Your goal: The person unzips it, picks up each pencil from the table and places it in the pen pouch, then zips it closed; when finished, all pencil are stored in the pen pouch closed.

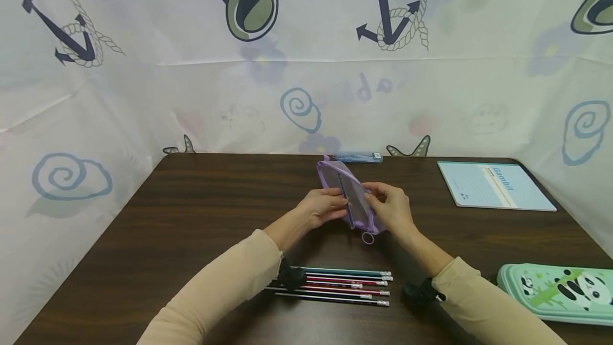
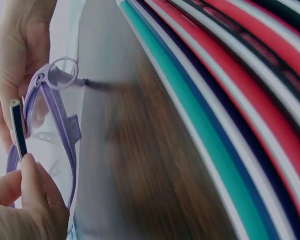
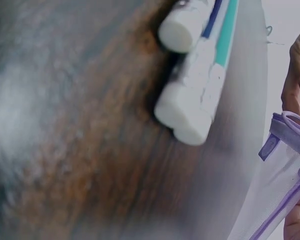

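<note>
My left hand (image 1: 323, 209) pinches a dark, white-striped pencil (image 1: 346, 201) between thumb and fingers. That pencil lies along the opening of a purple-edged mesh pencil pouch (image 1: 330, 173). My right hand (image 1: 391, 209) grips the pouch's near right side by the rim, thumb on the inner edge. In the left wrist view the held pencil (image 2: 18, 130) shows its bare end pointing up beside the pouch's zipper (image 2: 55, 110) and ring. The right wrist view catches the pouch's mesh side (image 3: 277, 182) at its right edge.
Nearer me lies a row of several striped pencils (image 1: 345, 272), white erasers to the right. A mint panda pencil case (image 1: 541, 302) sits at the right edge, a light-blue notebook (image 1: 471, 185) at the back right. Behind the pouch is a blue packet (image 1: 359, 158) at the table's far edge.
</note>
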### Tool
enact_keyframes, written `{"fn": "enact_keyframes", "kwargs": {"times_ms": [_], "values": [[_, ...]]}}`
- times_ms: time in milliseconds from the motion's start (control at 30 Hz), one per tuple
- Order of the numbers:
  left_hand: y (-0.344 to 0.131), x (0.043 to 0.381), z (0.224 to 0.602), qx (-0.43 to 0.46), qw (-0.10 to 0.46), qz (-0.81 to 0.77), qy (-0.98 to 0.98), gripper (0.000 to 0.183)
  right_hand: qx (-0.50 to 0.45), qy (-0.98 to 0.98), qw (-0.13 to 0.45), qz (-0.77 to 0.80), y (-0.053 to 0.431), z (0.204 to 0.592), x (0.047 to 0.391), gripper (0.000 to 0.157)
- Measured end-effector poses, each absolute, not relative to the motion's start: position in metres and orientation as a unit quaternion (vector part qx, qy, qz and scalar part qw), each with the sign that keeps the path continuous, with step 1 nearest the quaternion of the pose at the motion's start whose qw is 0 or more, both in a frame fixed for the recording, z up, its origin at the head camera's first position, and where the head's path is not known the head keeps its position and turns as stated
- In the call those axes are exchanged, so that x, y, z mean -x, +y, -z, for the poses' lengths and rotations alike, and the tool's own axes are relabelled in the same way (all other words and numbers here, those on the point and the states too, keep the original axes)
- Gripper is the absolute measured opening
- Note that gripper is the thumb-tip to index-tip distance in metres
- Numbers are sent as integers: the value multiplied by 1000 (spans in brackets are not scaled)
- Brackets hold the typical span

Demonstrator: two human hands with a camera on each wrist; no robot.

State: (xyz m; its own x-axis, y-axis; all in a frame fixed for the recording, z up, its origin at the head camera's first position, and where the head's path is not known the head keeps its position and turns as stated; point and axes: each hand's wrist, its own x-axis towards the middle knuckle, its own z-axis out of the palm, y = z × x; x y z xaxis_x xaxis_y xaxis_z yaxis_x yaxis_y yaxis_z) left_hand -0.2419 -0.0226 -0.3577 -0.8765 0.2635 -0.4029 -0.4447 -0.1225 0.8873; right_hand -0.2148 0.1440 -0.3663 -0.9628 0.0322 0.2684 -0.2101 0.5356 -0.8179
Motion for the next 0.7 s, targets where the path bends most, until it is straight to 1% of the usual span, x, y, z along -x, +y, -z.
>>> {"fn": "enact_keyframes", "kwargs": {"times_ms": [367, 600, 700], "values": [[-10, 240, 361, 91, 207, -760, 610, 49, -75, -875, 123, -461, 140, 368, 212, 22], [-2, 236, 368, 106, 179, -764, 611, 59, -82, -876, 121, -459, 138, 369, 211, 23], [2, 235, 372, 110, 167, -764, 613, 61, -83, -877, 125, -456, 138, 369, 211, 23]]}}
